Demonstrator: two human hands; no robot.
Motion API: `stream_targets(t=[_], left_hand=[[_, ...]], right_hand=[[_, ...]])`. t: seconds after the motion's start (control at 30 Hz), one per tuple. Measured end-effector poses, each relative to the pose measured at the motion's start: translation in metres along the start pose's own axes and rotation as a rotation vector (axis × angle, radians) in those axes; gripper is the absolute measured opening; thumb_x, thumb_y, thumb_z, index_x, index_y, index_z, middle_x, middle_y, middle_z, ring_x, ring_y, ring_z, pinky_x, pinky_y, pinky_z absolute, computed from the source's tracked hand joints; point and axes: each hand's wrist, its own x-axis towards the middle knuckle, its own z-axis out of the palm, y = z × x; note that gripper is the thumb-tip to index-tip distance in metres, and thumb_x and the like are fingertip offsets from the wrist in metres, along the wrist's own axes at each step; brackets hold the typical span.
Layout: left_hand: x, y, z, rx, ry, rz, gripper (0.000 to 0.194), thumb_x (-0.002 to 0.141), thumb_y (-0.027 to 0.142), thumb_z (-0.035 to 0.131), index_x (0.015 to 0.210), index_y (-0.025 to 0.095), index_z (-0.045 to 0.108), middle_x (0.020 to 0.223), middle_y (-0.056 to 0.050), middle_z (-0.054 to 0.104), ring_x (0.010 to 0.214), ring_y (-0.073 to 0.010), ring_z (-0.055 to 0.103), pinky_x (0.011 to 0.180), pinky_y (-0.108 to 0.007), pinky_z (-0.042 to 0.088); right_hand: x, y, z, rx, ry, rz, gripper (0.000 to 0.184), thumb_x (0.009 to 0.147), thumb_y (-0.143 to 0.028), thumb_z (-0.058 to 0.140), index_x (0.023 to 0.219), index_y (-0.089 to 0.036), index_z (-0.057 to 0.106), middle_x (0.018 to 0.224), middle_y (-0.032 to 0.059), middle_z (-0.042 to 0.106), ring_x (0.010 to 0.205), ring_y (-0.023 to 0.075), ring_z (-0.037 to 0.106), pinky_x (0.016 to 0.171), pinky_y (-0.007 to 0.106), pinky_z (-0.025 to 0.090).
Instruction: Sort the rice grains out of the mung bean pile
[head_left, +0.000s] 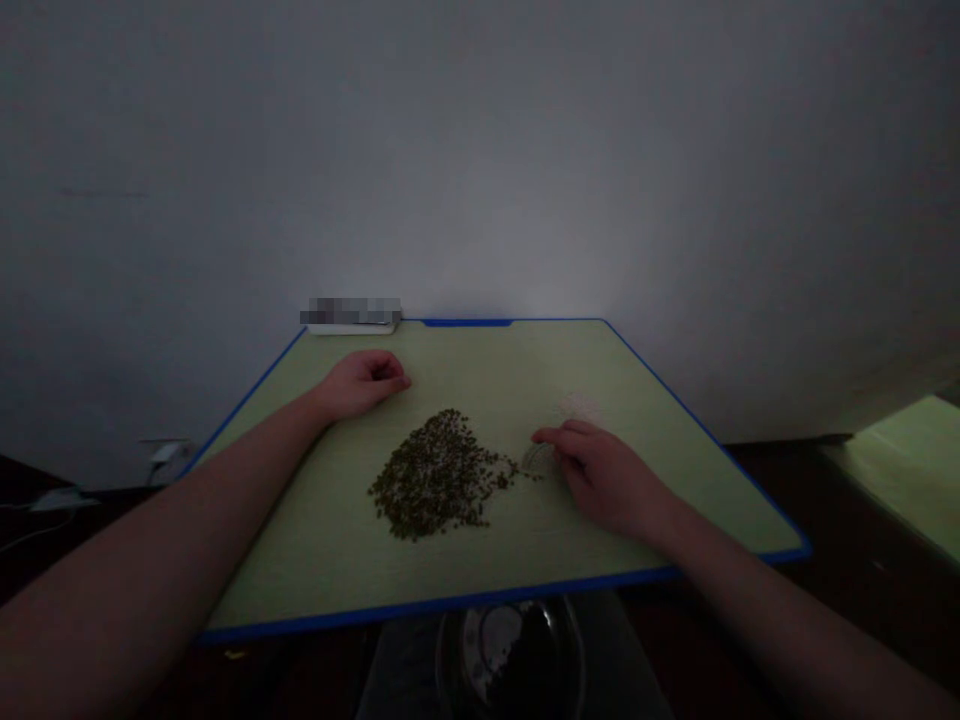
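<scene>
A loose heap of small green-brown beans or seeds (431, 475) lies on the pale green tabletop (480, 575), with a thin trail running right. My left hand (364, 383) rests behind and left of the heap. Its fingers are curled, with thumb and fingertips close together; shadow hides whether anything is between them. At the trail's right end, my right hand (600, 472) lies low over the table, index finger stretched out and the other fingers partly bent. By that fingertip is a small patch of pale grains (535, 458). Farther back spreads a whitish pile of grains (580, 405).
A metal bowl (510, 650) with dark contents sits on my lap below the blue table edge (450, 604). At the back left corner is a white box-like item (352, 327), partly blurred. Behind the table stands a grey wall (480, 180). Cables (64, 500) lie at left.
</scene>
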Motion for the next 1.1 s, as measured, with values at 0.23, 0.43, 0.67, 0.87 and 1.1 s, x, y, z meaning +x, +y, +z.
stream_targets(t=[0.23,0.43,0.67,0.87,1.1], left_hand=[[0.001,-0.002,0.000,-0.001,0.003,0.023,0.030,0.068,0.045,0.062,0.066,0.017,0.055,0.057,0.003,0.046,0.054,-0.0097,0.041,0.052,-0.024,0.034],[0.001,-0.004,0.000,0.012,-0.004,0.028,0.030,0.069,0.045,0.062,0.068,0.016,0.057,0.058,0.003,0.048,0.054,-0.0100,0.042,0.051,-0.024,0.034],[0.001,-0.003,0.000,0.009,-0.006,0.019,0.030,0.068,0.046,0.062,0.068,0.016,0.057,0.058,0.003,0.049,0.054,-0.0103,0.043,0.051,-0.024,0.035],[0.001,-0.003,0.000,0.011,0.003,0.032,0.030,0.068,0.046,0.062,0.066,0.017,0.055,0.055,0.003,0.047,0.053,-0.0102,0.041,0.052,-0.024,0.034],[0.002,-0.004,0.000,-0.002,-0.002,0.027,0.032,0.067,0.048,0.062,0.068,0.017,0.057,0.059,0.001,0.052,0.056,-0.0120,0.045,0.054,-0.026,0.036]], right_hand=[[0.005,-0.004,0.002,-0.027,0.006,0.006,0.044,0.082,-0.004,0.040,0.118,-0.016,0.063,0.096,0.0091,0.065,0.089,0.0191,0.061,0.083,0.033,0.048],[0.011,-0.005,0.002,-0.013,-0.001,-0.024,0.043,0.081,-0.003,0.040,0.116,-0.015,0.064,0.098,0.0099,0.065,0.091,0.0197,0.061,0.084,0.034,0.047],[0.010,-0.002,-0.004,0.040,-0.043,-0.094,0.042,0.081,-0.002,0.040,0.110,-0.018,0.066,0.092,0.0071,0.065,0.085,0.0175,0.060,0.078,0.031,0.046],[0.004,-0.002,-0.006,0.073,-0.052,-0.064,0.042,0.080,-0.002,0.041,0.110,-0.018,0.066,0.095,0.0074,0.065,0.088,0.0183,0.061,0.082,0.034,0.047],[-0.002,-0.003,-0.002,0.084,-0.025,-0.069,0.040,0.082,-0.003,0.041,0.112,-0.018,0.064,0.097,0.0076,0.065,0.090,0.0180,0.061,0.082,0.033,0.047]])
